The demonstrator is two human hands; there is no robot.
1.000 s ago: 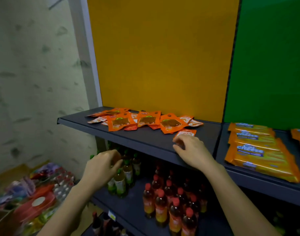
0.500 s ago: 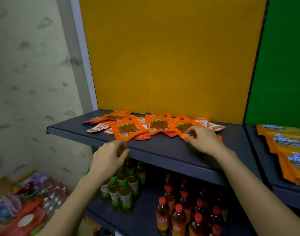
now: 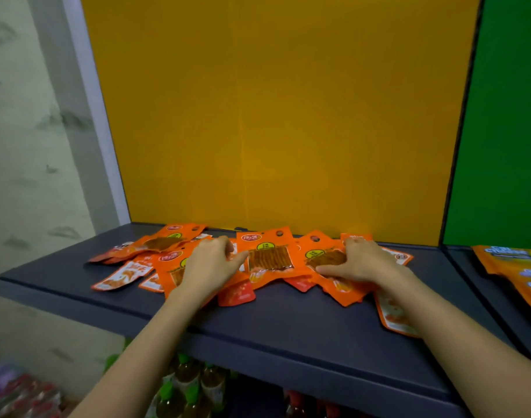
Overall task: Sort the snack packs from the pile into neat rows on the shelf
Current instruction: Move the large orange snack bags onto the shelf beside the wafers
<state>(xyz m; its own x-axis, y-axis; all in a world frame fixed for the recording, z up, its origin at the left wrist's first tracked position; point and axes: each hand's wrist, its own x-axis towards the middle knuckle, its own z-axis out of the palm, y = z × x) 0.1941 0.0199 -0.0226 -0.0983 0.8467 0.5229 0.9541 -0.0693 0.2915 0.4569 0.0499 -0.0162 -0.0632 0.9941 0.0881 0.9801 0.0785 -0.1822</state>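
Both hands down on the snack packs [image 3: 268,257], heaped at the foot of the yellow panel [image 3: 273,116].
I see the orange packs lying loose and overlapping on the dark shelf [image 3: 288,321] just in front of the panel, not in rows. My left hand [image 3: 208,268] rests palm down on a pack below the panel's left half, thumb reaching to the middle pack; its fingers bend over the far edge and I cannot tell whether they grip. My right hand [image 3: 362,263] lies spread and flat on a pack below the panel's right half, holding nothing. Right of the panel lie larger cheese packs [image 3: 517,267]; bottles [image 3: 191,384] stand below it.
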